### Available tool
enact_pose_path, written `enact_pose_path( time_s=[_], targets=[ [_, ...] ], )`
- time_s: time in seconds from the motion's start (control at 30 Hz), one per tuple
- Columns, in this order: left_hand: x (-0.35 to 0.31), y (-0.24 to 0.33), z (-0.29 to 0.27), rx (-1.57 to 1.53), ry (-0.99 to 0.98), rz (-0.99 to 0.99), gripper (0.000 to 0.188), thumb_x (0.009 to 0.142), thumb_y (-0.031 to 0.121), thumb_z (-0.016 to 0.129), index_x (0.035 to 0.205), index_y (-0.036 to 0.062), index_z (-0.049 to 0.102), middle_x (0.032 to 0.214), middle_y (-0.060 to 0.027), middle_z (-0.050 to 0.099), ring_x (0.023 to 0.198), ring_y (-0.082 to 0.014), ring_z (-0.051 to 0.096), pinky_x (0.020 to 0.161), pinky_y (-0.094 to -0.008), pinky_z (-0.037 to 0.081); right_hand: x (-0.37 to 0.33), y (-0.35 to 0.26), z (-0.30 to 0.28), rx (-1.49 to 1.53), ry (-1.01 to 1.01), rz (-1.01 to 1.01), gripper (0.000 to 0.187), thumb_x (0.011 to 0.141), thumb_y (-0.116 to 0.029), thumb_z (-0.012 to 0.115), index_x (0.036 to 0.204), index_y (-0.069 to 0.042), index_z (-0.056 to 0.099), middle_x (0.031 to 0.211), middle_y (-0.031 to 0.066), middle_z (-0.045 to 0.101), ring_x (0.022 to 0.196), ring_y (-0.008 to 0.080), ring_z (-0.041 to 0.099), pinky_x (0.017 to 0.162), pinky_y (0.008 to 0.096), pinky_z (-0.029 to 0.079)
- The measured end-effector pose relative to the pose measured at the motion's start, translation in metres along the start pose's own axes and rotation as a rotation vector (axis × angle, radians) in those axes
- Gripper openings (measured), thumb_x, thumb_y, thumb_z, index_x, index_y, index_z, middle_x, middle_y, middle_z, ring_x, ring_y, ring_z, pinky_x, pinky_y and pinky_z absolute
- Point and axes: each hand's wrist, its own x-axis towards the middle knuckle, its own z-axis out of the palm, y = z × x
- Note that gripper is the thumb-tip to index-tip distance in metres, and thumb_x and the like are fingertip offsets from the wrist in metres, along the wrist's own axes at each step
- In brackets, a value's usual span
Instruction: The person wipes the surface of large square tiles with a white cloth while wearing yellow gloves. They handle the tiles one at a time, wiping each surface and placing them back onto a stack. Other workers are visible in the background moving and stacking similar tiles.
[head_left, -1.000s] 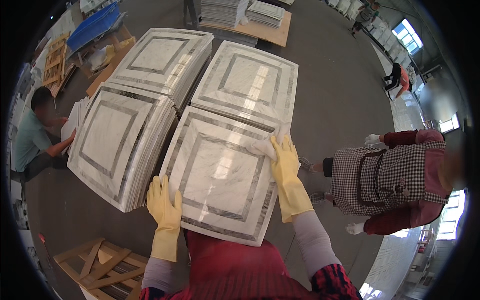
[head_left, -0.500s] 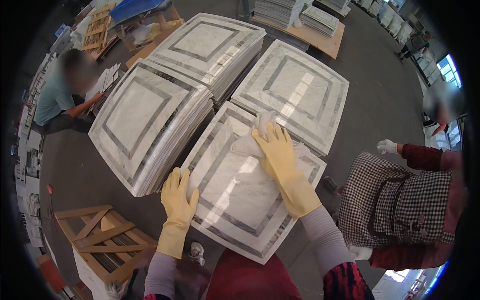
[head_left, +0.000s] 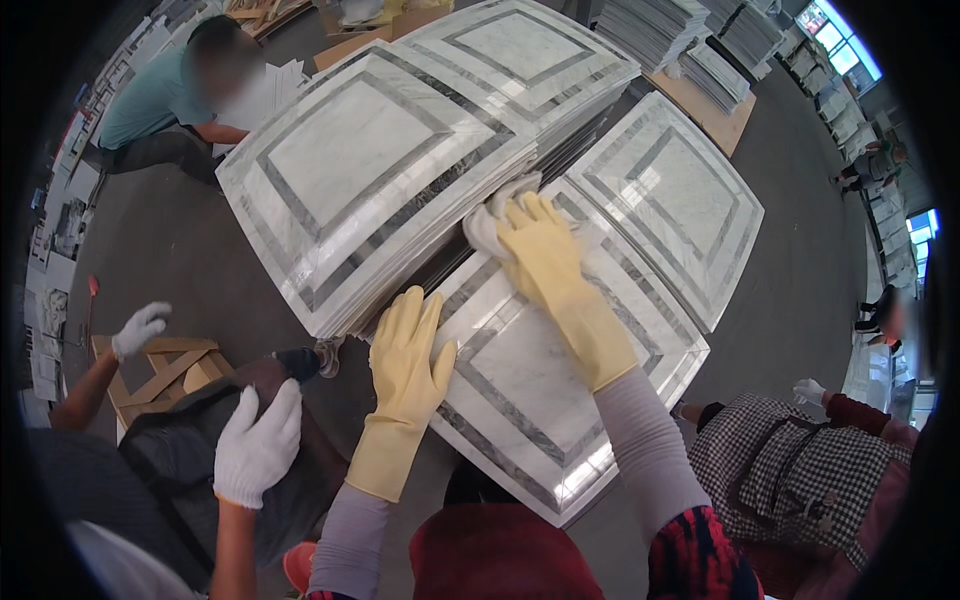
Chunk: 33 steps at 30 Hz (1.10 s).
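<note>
My left hand point(head_left: 408, 352), in a yellow rubber glove, rests flat with fingers apart on the near-left edge of a white marble tile point(head_left: 530, 390) with grey square borders, the top of a stack. My right hand point(head_left: 540, 255), also in a yellow glove, presses a white cloth point(head_left: 490, 222) onto the far corner of the same tile. Three more stacks of like tiles surround it: one to the left point(head_left: 360, 170), one behind point(head_left: 520, 50), one to the right point(head_left: 670, 190).
A person in white gloves point(head_left: 255, 440) bends in at lower left over a dark bag, near a wooden pallet point(head_left: 170, 365). A person in a checked top point(head_left: 790, 480) crouches at lower right. Another person point(head_left: 160, 100) sits at upper left. More tile stacks point(head_left: 660, 30) stand behind.
The view has moved closer over the tiles. My right hand has slid with the cloth toward the tile's far corner. A white-gloved person has come in at lower left.
</note>
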Motion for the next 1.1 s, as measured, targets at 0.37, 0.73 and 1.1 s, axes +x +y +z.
enact_pose_path(
  time_s=[0.37, 0.73, 1.1],
  targets=[
    [-0.077, 0.003, -0.018, -0.578, 0.256, -0.341, 0.055, 0.114, 0.014, 0.052, 0.164, -0.0107, 0.047, 0.169, -0.0270, 0.051, 0.158, -0.0373, 0.048, 0.133, -0.0470, 0.034, -0.097, -0.184, -0.025, 0.239, -0.194, -0.199, 0.046, 0.099, -0.021, 0.066, 0.144, -0.015, 0.073, 0.162, 0.0196, 0.058, 0.153, 0.0437, 0.051, 0.132, 0.0558, 0.037],
    [-0.238, 0.023, -0.035, -0.519, -0.042, -0.780, 0.047, 0.114, 0.015, 0.059, 0.157, -0.0037, 0.059, 0.163, -0.0236, 0.058, 0.153, -0.0369, 0.053, 0.129, -0.0463, 0.040, -0.173, 0.047, -0.069, -0.132, -0.037, 0.624, 0.071, 0.091, -0.009, 0.075, 0.160, -0.020, 0.062, 0.163, 0.0213, 0.058, 0.152, 0.0485, 0.050, 0.131, 0.0557, 0.035],
    [-0.146, 0.059, 0.013, -0.332, 0.228, -0.466, 0.052, 0.113, 0.011, 0.058, 0.160, -0.0092, 0.052, 0.167, -0.0325, 0.050, 0.155, -0.0473, 0.049, 0.130, -0.0521, 0.037, -0.218, -0.190, -0.104, 0.188, -0.161, 0.079, 0.040, 0.099, -0.020, 0.064, 0.138, -0.016, 0.072, 0.148, 0.0205, 0.063, 0.141, 0.0434, 0.056, 0.126, 0.0549, 0.040]
  ],
)
